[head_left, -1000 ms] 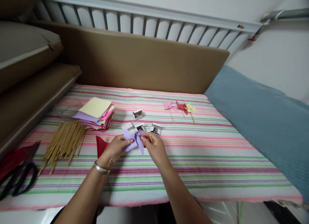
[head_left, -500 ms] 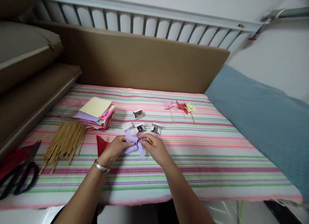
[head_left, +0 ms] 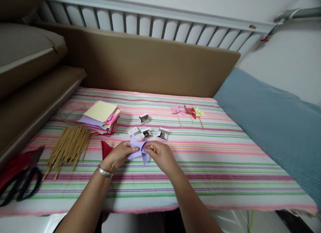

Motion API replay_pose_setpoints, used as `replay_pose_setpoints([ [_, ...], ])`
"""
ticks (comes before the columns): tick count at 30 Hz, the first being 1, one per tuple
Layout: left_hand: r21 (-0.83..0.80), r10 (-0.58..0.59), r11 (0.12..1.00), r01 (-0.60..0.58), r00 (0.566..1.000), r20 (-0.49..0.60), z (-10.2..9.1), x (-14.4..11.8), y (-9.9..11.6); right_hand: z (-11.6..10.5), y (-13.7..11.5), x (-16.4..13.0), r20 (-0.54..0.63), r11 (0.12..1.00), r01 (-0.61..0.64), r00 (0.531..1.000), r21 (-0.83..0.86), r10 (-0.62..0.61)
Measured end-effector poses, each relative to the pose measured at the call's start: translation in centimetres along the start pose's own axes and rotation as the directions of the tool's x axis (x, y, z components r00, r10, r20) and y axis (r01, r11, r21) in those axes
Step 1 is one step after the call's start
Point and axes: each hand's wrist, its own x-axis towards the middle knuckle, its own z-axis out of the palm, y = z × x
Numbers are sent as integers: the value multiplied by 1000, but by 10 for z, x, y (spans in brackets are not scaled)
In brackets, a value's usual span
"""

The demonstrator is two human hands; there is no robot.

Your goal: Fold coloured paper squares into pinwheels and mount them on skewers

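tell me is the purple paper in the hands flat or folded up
Folded. The purple paper square has its corners drawn to the centre in pinwheel blades, pinched between the left hand and right hand above the striped cloth.

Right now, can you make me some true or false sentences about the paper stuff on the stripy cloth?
1. Both hands hold a purple paper pinwheel. True: left hand and right hand pinch it.
2. Three finished pinwheels lie on the striped cloth. True.
3. The wooden sticks stand in a cup. False: they lie in a loose pile on the cloth.
4. The scissors lie beside the finished pinwheels. False: they lie at the far left edge.
5. The top sheet of the paper stack is yellow. True.
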Motion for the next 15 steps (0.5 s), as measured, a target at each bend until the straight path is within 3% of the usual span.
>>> replay_pose_setpoints([
  [7, -19, -5, 1000, 6, 999, 40, -4, 1, -3, 0, 2, 0, -30, 1000, 13, 999, 3, -13],
  [15, -62, -3, 998, 5, 1000, 31, -1, 0, 0, -4, 8, 0, 46, 987, 100, 993, 123, -106],
])
